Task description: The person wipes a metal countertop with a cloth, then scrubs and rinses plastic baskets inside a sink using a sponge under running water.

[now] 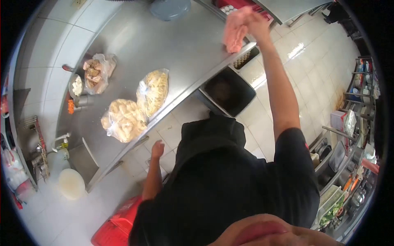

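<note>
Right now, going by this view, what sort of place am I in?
Probably a commercial kitchen: there's a long metal counter, clear bags of food resting on it, and a pale tiled floor alongside.

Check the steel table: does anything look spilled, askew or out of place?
No clear spill or damage stands out. One mild oddity: the bag of pale pieces lies right by the front edge of the steel table, where it might get knocked.

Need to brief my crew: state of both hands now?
Left hand: nothing seen in it; open or closed cannot be told.
Right hand: closed, holding cloth.
</note>
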`<action>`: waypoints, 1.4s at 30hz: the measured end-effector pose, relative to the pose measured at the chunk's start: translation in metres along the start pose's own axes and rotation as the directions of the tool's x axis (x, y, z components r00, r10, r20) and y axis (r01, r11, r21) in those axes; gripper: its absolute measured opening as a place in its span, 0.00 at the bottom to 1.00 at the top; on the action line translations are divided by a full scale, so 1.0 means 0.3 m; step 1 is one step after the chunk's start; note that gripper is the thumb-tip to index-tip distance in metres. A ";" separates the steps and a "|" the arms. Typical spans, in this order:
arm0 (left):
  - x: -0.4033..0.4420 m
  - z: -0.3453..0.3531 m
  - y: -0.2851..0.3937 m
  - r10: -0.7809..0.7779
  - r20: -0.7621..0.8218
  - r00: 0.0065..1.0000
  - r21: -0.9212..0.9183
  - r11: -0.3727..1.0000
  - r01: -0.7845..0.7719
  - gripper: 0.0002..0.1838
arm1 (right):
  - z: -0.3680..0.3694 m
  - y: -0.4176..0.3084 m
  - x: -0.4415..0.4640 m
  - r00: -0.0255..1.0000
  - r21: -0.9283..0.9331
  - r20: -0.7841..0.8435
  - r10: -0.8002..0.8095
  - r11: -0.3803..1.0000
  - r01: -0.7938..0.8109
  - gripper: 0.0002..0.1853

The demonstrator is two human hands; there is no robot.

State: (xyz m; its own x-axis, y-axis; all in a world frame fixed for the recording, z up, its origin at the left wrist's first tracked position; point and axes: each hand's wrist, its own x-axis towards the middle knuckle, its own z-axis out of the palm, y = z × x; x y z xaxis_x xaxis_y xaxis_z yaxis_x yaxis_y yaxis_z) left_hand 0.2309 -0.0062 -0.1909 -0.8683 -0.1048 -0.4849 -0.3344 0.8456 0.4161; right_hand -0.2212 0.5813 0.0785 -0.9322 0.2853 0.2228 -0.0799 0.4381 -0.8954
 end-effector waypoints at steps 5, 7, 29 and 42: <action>-0.190 -0.079 0.058 -0.375 -0.064 0.925 -0.345 0.878 0.332 0.20 | 0.378 0.383 0.106 0.885 -0.381 0.192 -0.425 0.798 0.466 0.25; -0.247 -0.090 0.127 -0.386 -0.103 0.917 -0.409 0.857 0.314 0.19 | 0.466 0.458 0.099 0.795 -0.369 0.312 -0.520 0.705 0.606 0.28; 0.351 -0.712 0.767 0.359 -0.479 0.801 -0.114 0.879 -0.462 0.33 | 0.848 0.214 -0.361 0.820 -0.489 0.346 -0.457 0.658 0.573 0.26; 0.546 -0.728 0.703 0.324 -0.353 0.877 -0.125 0.913 -0.388 0.20 | 0.523 0.037 -0.356 0.810 0.454 -0.373 0.452 0.851 -0.265 0.16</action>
State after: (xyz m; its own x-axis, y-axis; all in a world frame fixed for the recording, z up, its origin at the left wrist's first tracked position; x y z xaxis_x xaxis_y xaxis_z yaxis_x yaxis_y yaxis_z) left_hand -0.0618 0.0405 -0.0145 -0.9998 -0.0025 -0.0188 -0.0143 0.7472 0.6645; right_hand -0.1780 0.4220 -0.0157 -0.6596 0.7473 -0.0799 0.0192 -0.0895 -0.9958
